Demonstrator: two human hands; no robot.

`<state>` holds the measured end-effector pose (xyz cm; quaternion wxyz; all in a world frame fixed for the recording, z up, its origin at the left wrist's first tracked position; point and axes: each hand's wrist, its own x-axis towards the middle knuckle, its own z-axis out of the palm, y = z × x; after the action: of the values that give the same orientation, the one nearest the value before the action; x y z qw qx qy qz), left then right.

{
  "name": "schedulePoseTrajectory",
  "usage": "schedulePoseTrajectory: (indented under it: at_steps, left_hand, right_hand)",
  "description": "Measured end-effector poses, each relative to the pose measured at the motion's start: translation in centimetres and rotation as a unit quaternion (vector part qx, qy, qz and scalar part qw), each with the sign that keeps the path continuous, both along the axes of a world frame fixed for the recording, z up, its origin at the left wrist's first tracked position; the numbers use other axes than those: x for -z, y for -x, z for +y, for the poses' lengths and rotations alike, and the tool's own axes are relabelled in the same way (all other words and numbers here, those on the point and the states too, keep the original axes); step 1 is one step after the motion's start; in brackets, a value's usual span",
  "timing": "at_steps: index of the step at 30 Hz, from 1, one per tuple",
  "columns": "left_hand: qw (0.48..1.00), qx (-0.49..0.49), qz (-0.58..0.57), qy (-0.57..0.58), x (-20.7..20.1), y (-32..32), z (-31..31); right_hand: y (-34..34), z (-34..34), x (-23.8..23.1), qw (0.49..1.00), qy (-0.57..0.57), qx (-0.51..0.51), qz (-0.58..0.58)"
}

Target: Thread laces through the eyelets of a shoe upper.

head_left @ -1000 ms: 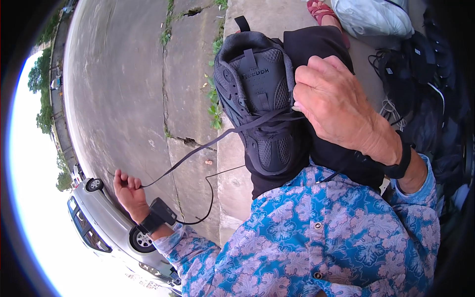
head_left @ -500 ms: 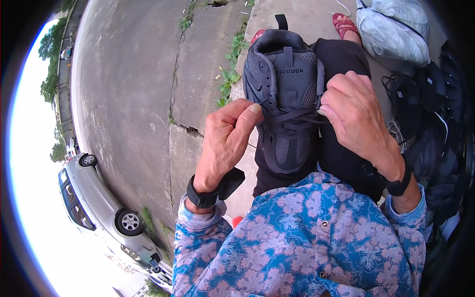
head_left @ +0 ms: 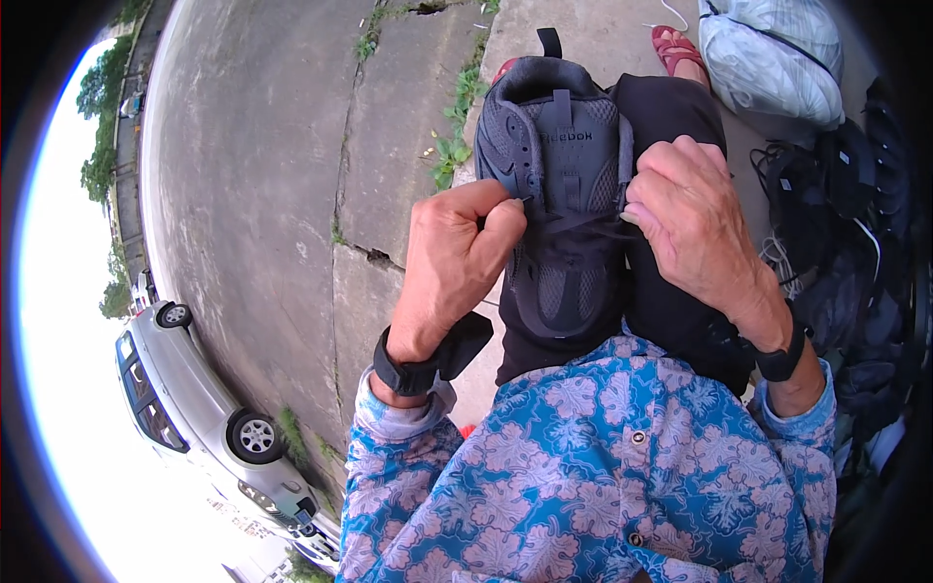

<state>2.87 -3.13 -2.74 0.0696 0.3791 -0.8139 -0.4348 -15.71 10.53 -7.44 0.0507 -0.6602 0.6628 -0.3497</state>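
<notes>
Lacing appears in hand: the shoe [head_left: 571,175] rests on my black trousers [head_left: 671,311] at twelve o'clock; my left hand [head_left: 449,248] pinches the lace [head_left: 581,225] by the nine-o'clock eyelets [head_left: 526,160]; my right hand [head_left: 695,223] seemingly grips the three-o'clock edge [head_left: 626,151]; threading calls for precise alignment.

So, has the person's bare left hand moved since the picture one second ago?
Yes, the left hand moved right and upward, judged against the silver car, and is now at the left side of the dark grey mesh lace-up shoe.
</notes>
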Motion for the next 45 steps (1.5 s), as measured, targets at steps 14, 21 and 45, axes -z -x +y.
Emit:
schedulePoseTrajectory:
  at_steps: [14, 21, 45]
  left_hand:
    - [0.972, -0.075, 0.078, -0.209, 3.0, -1.3, 1.0]
    - [0.95, -0.056, 0.132, -0.279, 4.8, -2.0, 0.8]
    - [0.677, -0.222, 0.572, -0.407, -2.0, -8.3, -8.2]
  right_hand:
    - [-1.2, -3.9, -1.5, 0.999, 0.04, -0.026, 0.017]
    - [-2.0, -5.5, -1.6, 0.996, 0.004, -0.083, 0.02]
    - [2.1, -4.5, -2.3, 0.995, 0.007, -0.095, 0.022]
